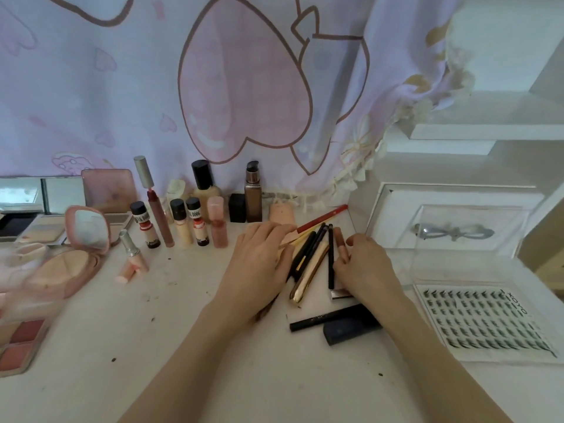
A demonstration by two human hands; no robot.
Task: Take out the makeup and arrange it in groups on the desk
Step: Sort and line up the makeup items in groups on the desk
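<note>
Left hand: the left hand [259, 264] lies flat, palm down, fingers straight and relaxed, resting on the left edge of a bundle of pencils and pens [314, 254] on the tabletop [189, 331].
Right hand: the right hand [363, 264] sits at the right edge of the same bundle, fingers curled round a brown lip pencil [341, 244].
Pencil group: a red pencil [323, 219] slants at the far end; dark liners and a gold tube [308, 276] lie side by side between the two hands.
Near the right wrist: a black liner pen [320, 321] and a dark blue case [351, 329] lie just beside the forearm.
Bottle group: small bottles with black caps [183, 227], a tall red lip gloss [157, 215], a foundation bottle [203, 184] and a brown pump bottle [253, 196] stand upright in a row along the back.
Fallen piece: a pink tube [132, 259] lies tilted in front of the bottles.
Compact group: an open pink compact [73, 257] with its mirror raised, and powder palettes [45, 230], sit at the left; a blush palette [21, 346] lies at the near left edge.
Right side: a tray of false lashes [485, 322] lies flat, beside a clear box [451, 239] with a bow handle.
Backdrop: a lilac curtain [152, 87] printed with pink hearts hangs behind.
</note>
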